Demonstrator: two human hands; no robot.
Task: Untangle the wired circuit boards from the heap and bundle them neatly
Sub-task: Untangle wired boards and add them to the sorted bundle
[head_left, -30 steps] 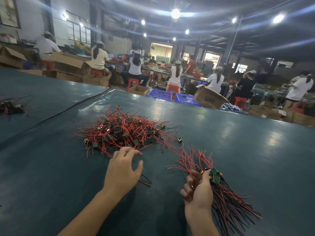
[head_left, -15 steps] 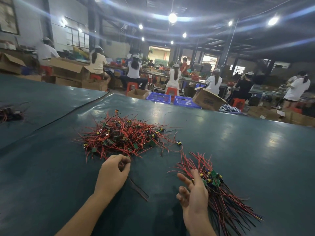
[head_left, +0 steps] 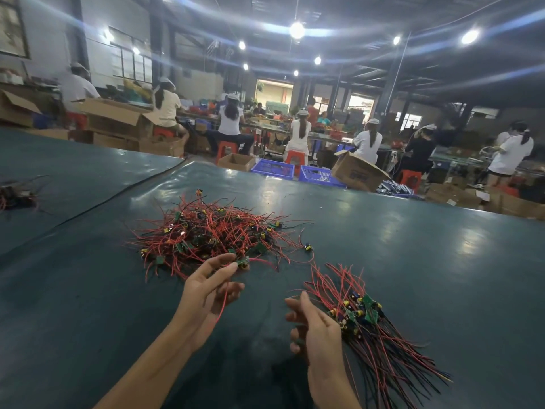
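Observation:
A tangled heap (head_left: pixel 212 231) of red and black wires with small green circuit boards lies on the dark green table (head_left: pixel 413 261), ahead of my hands. My left hand (head_left: pixel 206 293) is raised at the heap's near edge and pinches one wired circuit board (head_left: pixel 243 263) at its fingertips; the board's red wire hangs down across the palm. To the right lies a sorted bundle (head_left: pixel 371 326), its boards together and its wires fanned toward me. My right hand (head_left: pixel 315 329) hovers just left of the bundle with fingers loosely curled, holding nothing.
A second small clump of wires (head_left: pixel 14 196) sits at the far left on the neighbouring table. Cardboard boxes (head_left: pixel 356 172) and blue crates (head_left: pixel 274 168) stand beyond the table's far edge. Seated workers fill the hall behind them.
My right hand let go of the bundle and now hovers beside it. My left hand closed at the heap's edge and came up with one board and its red wire.

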